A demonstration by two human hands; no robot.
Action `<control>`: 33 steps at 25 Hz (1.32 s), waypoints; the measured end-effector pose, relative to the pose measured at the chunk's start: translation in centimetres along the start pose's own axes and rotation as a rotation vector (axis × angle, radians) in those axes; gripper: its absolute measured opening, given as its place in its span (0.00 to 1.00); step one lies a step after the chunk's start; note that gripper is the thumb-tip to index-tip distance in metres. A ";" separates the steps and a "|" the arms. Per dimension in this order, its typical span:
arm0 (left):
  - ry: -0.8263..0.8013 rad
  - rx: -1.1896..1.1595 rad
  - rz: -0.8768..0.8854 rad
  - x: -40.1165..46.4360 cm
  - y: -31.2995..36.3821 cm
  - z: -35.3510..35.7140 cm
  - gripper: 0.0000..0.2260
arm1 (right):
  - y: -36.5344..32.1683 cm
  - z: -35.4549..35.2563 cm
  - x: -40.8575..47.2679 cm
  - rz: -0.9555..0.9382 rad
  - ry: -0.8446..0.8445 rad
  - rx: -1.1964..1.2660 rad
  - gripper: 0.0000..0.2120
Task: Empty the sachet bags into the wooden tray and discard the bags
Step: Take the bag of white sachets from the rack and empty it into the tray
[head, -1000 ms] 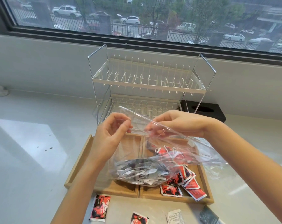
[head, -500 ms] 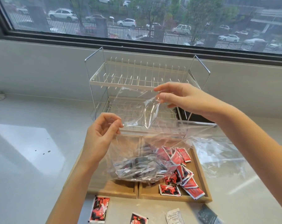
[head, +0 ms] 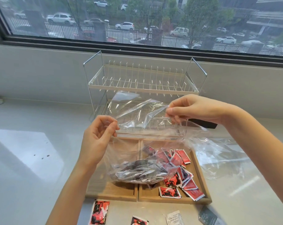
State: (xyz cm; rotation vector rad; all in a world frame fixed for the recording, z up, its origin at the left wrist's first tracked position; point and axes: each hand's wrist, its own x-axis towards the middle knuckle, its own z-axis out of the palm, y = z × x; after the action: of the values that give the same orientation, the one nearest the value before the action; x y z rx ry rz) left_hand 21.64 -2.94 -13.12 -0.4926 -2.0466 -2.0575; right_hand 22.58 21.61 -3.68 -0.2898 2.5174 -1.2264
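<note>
A clear plastic bag hangs over the wooden tray, with several grey and white sachets sagging in its bottom. My left hand pinches the bag's mouth on the left side. My right hand pinches the opposite lip, higher and to the right, so the mouth is pulled apart. The tray has two compartments. Red sachets lie piled in the right one. The bag's belly rests over the divider and the left compartment.
A white wire dish rack stands right behind the tray under the window. A second, empty clear bag lies on the counter to the right. Loose sachets lie on the counter in front of the tray. A black box sits behind my right wrist.
My right hand has lifted one lip of the bag up and to the right while the left hand stayed put, so the bag's mouth has opened. The sachets stay in its bottom.
</note>
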 end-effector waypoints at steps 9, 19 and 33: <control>-0.005 -0.016 0.017 0.2 -0.1 -0.3 0.05 | -1.9 -0.4 -0.6 -0.223 0.262 -0.185 0.09; 0.005 -0.035 0.007 0.3 -0.4 -0.4 0.07 | 2.5 -1.3 0.0 0.140 -0.120 0.128 0.21; 0.008 -0.023 0.001 0.3 -0.3 -0.2 0.07 | -1.3 -2.4 -1.7 -0.545 0.596 -0.620 0.14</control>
State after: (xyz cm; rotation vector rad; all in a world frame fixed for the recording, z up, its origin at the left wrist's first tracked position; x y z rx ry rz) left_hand 21.24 -3.11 -13.30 -0.4889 -2.0199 -2.0809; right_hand 23.35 23.07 -0.91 -0.9220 3.4634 -0.6966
